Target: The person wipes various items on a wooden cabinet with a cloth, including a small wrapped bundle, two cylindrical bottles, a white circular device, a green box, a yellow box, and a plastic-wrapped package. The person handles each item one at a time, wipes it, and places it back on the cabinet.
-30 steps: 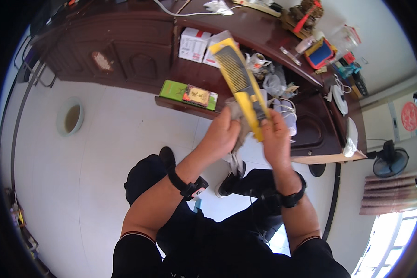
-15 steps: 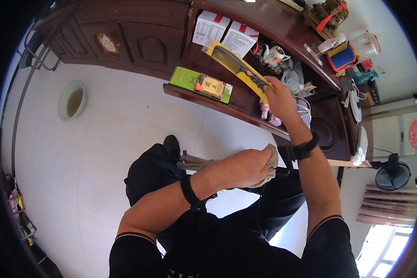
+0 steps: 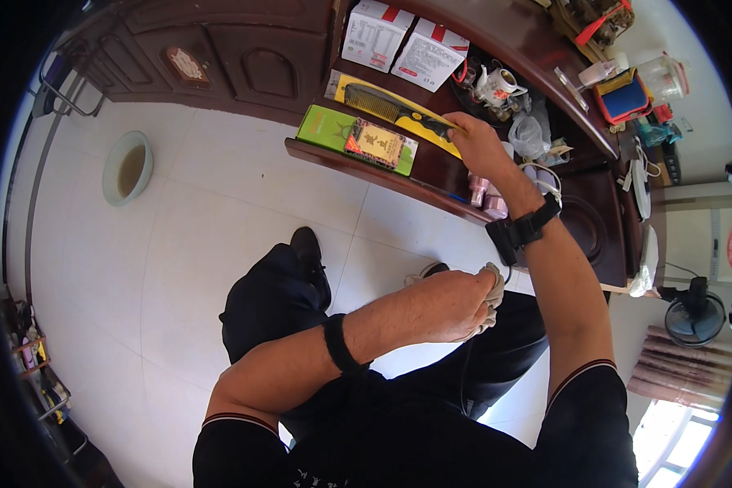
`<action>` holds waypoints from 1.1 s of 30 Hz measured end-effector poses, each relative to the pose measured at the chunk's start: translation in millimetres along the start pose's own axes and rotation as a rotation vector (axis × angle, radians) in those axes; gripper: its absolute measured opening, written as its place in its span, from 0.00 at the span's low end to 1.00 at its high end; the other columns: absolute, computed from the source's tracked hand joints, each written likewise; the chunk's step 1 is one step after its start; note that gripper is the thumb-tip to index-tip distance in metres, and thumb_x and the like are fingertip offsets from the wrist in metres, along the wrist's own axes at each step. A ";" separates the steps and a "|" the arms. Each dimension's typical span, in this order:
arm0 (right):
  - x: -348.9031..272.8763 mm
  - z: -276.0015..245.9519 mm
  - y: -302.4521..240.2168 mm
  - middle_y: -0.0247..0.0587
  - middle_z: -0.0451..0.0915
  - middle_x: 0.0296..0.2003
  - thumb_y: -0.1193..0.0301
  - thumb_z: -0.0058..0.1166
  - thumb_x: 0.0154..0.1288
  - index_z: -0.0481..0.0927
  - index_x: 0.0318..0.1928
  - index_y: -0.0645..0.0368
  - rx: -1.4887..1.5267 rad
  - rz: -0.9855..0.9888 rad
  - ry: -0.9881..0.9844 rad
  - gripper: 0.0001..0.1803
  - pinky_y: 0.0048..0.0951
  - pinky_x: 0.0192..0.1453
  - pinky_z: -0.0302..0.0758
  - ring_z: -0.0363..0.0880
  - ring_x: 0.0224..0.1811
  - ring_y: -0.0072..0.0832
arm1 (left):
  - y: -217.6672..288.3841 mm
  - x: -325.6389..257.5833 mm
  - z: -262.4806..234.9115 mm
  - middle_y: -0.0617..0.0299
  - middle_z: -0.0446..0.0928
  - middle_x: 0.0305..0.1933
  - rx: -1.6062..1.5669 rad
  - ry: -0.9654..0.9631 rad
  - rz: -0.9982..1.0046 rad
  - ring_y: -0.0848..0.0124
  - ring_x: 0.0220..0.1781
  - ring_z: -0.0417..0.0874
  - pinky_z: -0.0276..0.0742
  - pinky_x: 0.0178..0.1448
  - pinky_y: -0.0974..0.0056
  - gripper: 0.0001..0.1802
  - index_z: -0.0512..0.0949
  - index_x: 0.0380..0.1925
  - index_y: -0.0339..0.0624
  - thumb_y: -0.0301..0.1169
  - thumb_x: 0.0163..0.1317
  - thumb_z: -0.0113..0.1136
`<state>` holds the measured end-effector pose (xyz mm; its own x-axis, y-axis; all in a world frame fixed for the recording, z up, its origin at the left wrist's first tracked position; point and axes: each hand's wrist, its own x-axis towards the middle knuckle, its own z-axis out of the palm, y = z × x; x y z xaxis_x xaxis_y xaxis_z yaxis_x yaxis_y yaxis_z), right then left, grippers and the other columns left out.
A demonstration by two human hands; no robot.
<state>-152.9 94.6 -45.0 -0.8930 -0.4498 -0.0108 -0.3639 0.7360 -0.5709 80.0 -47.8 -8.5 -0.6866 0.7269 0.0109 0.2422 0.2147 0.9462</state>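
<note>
A black comb on a yellow backing card lies along the dark wooden shelf, between a green box and two white boxes. My right hand grips the right end of this packaged comb; whether the pack rests fully on the wood I cannot tell. Lower down, above my knee, my left hand is closed around a crumpled beige cloth. The green box sits at the shelf's front edge, with a small patterned gold-and-black box on it.
Behind the comb stand the white boxes with red bands. Farther right are a decorated teapot, a clear plastic bag and pink bottles. A basin of cloudy water is on the floor at left. A fan stands at right.
My right hand has brought the packaged comb left and down toward the shelf, beside the green box. The left hand has shifted slightly right, and the cloth's long trailing end has swung out of sight.
</note>
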 end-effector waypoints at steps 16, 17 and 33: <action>-90.2 -34.9 -5.5 0.46 0.88 0.38 0.70 0.54 0.74 0.84 0.54 0.67 0.285 0.470 -0.078 0.16 0.34 0.40 0.83 0.87 0.37 0.33 | -1.1 2.4 -4.1 0.39 0.84 0.28 0.039 0.052 0.015 0.43 0.30 0.88 0.83 0.37 0.45 0.18 0.71 0.53 0.24 0.30 0.73 0.59; -105.5 -39.0 -6.6 0.42 0.87 0.37 0.70 0.54 0.75 0.84 0.54 0.66 0.384 0.552 -0.105 0.15 0.31 0.35 0.81 0.85 0.36 0.29 | -0.8 3.1 -3.7 0.39 0.84 0.28 0.035 0.041 0.003 0.43 0.31 0.88 0.83 0.38 0.44 0.18 0.71 0.53 0.25 0.30 0.73 0.59; -73.2 8.1 12.8 0.45 0.83 0.51 0.72 0.56 0.75 0.79 0.58 0.63 1.061 0.804 0.083 0.15 0.45 0.39 0.87 0.86 0.47 0.37 | -2.0 6.7 7.5 0.35 0.86 0.34 0.080 -0.035 -0.133 0.40 0.35 0.89 0.84 0.44 0.43 0.21 0.72 0.55 0.21 0.32 0.73 0.55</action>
<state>-90.0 132.8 -58.2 -0.7880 -0.0193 -0.6154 0.6152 0.0156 -0.7882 80.0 -38.5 -12.7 -0.6924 0.7106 -0.1252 0.2057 0.3607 0.9097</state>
